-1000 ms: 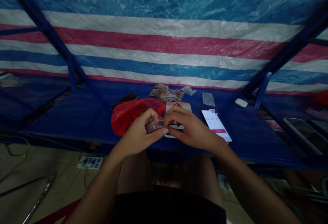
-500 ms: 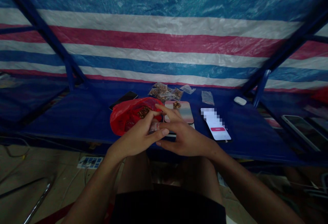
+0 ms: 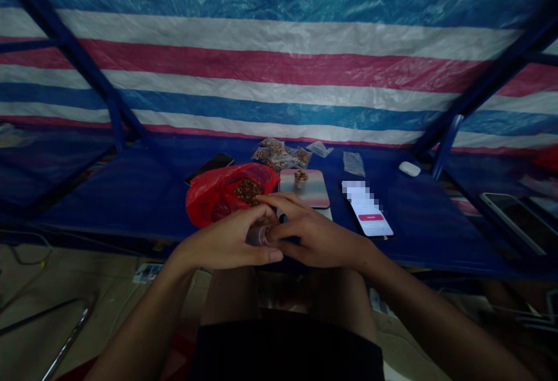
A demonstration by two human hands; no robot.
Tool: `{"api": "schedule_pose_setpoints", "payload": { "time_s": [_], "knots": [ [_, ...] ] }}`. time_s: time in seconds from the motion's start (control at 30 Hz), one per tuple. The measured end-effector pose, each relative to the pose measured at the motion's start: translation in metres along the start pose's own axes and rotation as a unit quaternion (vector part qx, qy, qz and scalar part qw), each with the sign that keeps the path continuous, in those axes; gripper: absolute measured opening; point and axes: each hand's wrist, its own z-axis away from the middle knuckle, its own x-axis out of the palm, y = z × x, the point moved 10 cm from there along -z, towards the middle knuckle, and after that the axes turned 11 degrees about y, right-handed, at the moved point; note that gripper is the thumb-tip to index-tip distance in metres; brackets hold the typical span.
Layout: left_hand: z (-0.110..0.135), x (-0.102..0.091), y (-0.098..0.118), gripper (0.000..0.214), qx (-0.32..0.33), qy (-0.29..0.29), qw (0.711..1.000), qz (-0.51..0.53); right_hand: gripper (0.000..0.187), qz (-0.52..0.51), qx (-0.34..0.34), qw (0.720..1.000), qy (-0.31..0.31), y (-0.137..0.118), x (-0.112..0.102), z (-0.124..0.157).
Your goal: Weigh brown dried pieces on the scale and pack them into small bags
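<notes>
Two hands (image 3: pixel 224 237) (image 3: pixel 318 235), one clear vial (image 3: pixel 258 235), three smartphones (image 3: pixel 209 168) (image 3: pixel 370 218) (image 3: pixel 514 224), one red plastic bag (image 3: pixel 209 200)

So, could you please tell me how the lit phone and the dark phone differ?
The lit phone shows a white screen with a pink button; the dark phone has a black screen. The lit phone lies right of the pink pad, the dark phone behind the red plastic bag. Both lie flat on the blue table.

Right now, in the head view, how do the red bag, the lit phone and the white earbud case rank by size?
1. Red bag
2. Lit phone
3. White earbud case
</notes>
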Motion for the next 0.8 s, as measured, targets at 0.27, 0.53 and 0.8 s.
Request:
{"api": "schedule_pose_setpoints", "payload": {
  "time_s": [0.27,0.53,0.8],
  "knots": [
    [-0.002,-0.020,-0.002,0.037,0.010,0.072,0.997,-0.016,0.016,-0.008,0.012,1.000,0.020,0.003,-0.006,-0.001],
    [-0.002,-0.042,-0.008,0.038,0.021,0.164,0.986,-0.016,0.030,-0.003,0.097,0.966,0.239,0.051,-0.057,0.027],
    [-0.017,-0.044,-0.022,0.043,0.050,0.232,0.971,0.003,0.060,0.058,0.285,0.904,0.313,0.147,-0.067,0.051]
  ]
}}
